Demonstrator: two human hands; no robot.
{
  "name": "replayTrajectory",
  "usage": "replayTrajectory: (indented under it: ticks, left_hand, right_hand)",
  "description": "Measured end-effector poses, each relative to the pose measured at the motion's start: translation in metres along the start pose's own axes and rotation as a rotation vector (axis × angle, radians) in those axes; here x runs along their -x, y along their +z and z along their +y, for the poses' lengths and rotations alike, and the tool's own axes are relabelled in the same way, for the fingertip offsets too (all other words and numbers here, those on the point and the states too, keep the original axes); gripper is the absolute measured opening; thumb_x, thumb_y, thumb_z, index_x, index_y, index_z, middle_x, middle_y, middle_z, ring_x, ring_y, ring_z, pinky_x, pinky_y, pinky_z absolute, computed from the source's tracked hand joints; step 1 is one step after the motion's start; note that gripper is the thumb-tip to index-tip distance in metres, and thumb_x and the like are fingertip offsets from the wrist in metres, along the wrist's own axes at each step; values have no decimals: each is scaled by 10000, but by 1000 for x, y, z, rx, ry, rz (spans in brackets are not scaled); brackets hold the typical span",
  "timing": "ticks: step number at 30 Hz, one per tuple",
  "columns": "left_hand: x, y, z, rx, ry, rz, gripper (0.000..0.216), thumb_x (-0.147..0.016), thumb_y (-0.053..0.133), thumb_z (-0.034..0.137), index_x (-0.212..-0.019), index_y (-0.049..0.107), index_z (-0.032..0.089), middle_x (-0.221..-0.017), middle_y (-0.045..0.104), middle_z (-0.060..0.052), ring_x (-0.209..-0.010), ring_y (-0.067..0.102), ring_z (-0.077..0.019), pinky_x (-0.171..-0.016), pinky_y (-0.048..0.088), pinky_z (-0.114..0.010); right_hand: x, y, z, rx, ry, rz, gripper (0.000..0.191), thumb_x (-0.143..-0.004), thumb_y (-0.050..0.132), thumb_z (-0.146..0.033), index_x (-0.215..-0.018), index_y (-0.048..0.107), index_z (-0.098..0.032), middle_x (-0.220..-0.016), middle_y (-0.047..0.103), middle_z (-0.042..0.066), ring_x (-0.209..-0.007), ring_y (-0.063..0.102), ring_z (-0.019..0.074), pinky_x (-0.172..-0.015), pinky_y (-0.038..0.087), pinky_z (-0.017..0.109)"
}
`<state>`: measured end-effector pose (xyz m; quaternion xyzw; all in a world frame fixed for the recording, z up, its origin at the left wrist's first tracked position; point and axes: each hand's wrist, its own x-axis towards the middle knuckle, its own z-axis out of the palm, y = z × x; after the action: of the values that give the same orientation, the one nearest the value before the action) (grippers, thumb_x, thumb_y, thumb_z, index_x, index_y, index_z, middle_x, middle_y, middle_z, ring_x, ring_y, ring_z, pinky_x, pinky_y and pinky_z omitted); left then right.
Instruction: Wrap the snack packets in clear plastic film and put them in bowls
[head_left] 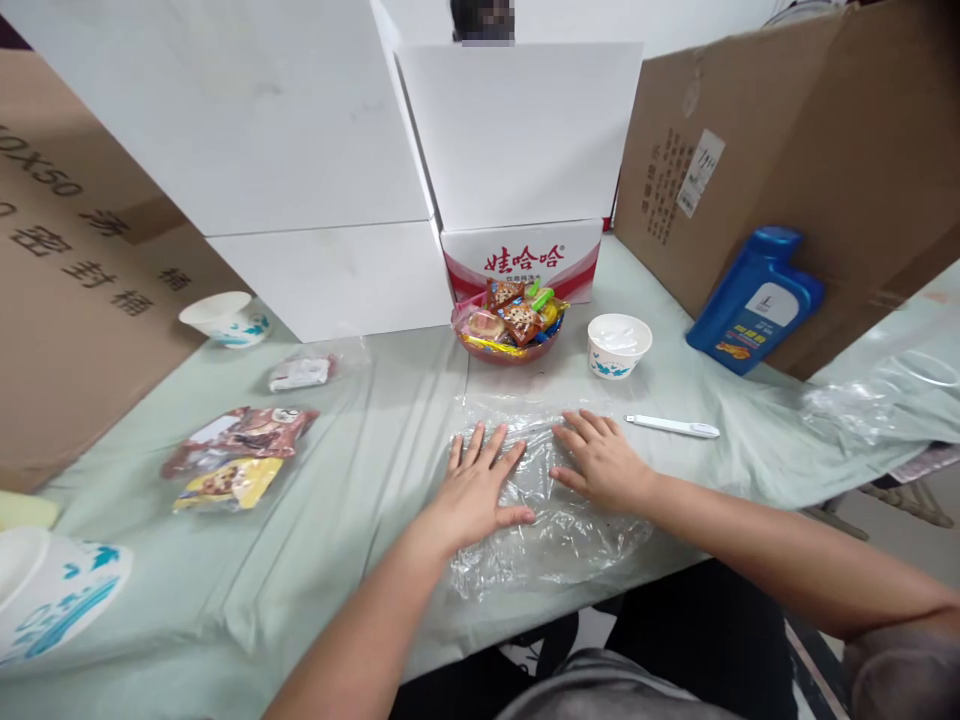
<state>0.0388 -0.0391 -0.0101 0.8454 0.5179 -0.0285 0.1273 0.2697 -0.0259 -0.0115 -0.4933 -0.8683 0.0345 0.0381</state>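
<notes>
Both hands lie in an open grip, palms down and fingers spread: the left hand and the right hand rest side by side, a little apart, on a crinkled clear plastic sheet. Neither grip closes on anything. The sheet lies on the near part of the bench, close to its front edge, under and around both hands.

Just beyond the right hand, to its right, a slim white cutter lies flat. Past the sheet stands a reddish bowl heaped with wrapped snacks, with a white paper cup near its right side; something clear shows inside the cup.

Farther right, a blue bottle leans before a large brown carton, near loose clear plastic.

Left of the left hand lie a red-brown packet and a yellow packet, touching, and beyond them a small clear packet. A second paper cup tilts farther back; a larger paper tub is cut off at the left edge. White boxes stand behind the bowl.
</notes>
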Motion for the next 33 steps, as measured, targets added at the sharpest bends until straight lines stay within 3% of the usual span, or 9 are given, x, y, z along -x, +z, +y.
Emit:
replayTrajectory:
  ticks: [9, 13, 16, 21, 24, 27, 29, 31, 33]
  left_hand:
    - [3, -7, -1, 30, -65, -38, 1040, -679, 642, 748, -1527, 257, 286, -1630, 79, -109, -1463, -60, -452, -1149, 59, -640]
    - [2, -3, -4, 44, -82, 15, 1100, -619, 678, 762, -1524, 271, 287, -1631, 63, -121, -1447, -86, -489, -1130, 95, -659]
    - [2, -3, -7, 45, -119, 17, 1130, -591, 685, 775, -1523, 272, 288, -1630, 61, -135, -1440, -80, -509, -1119, 107, -665]
    - [0, -8, -12, 43, -169, 0, 1133, -602, 658, 795, -1525, 273, 262, -1629, 81, -144, -1437, -81, -518, -1120, 102, -663]
    - [1, -14, -10, 34, -145, 191, 918, -716, 663, 679, -1469, 390, 230, -1602, 198, -146, -1454, -15, -490, -1131, 106, -650]
    - [9, -24, -2, 144, -21, 378, 481, -833, 630, 506, -1213, 601, 212, -1388, 476, -138, -1364, 325, -377, -1109, 290, -531]
    - [18, -30, 7, 272, 122, 257, 324, -808, 666, 488, -989, 644, 221, -1141, 582, -82, -1145, 502, -281, -984, 433, -415]
    - [27, -35, 16, 344, 233, 27, 391, -699, 749, 533, -909, 626, 227, -1014, 579, -38, -1012, 529, -242, -869, 479, -355]
    - [34, -35, 22, 334, 276, -117, 529, -579, 811, 558, -938, 612, 224, -1027, 564, -35, -1022, 513, -256, -864, 477, -365]
  right_hand:
    - [-41, -2, 58, 63, 251, 42, 682, -929, 443, -567, -1422, 456, -95, -1498, 398, 222, -1401, 325, 391, -1103, 320, 527]
    - [-21, 3, 56, 18, 29, 138, 687, -932, 426, -588, -1440, 441, -125, -1517, 376, 205, -1433, 276, 356, -1128, 288, 527]
    - [2, 10, 53, -27, -231, 38, 784, -893, 430, -676, -1494, 361, -178, -1560, 312, 159, -1458, 215, 340, -1148, 238, 549]
    - [29, -3, 71, -7, -49, 78, 731, -891, 493, -624, -1433, 458, -133, -1511, 382, 210, -1432, 252, 398, -1133, 225, 622]
    - [48, -22, 74, -116, -119, 150, 610, -908, 504, -577, -1382, 517, -194, -1472, 455, 167, -1419, 309, 354, -1126, 292, 588]
    - [69, -29, 66, -258, -313, 54, 660, -832, 614, -597, -1367, 524, -222, -1452, 480, 140, -1391, 364, 320, -1091, 386, 522]
    - [81, -26, 59, -300, -354, 8, 536, -842, 645, -510, -1290, 580, -224, -1411, 523, 129, -1358, 411, 304, -1070, 414, 504]
    - [89, -21, 54, -339, -305, 37, 256, -916, 563, -337, -1130, 646, -224, -1306, 600, 114, -1271, 501, 268, -1032, 447, 486]
    - [92, -19, 53, -407, -250, 86, 193, -939, 465, -207, -987, 651, -220, -1166, 658, 107, -1144, 579, 231, -968, 488, 454]
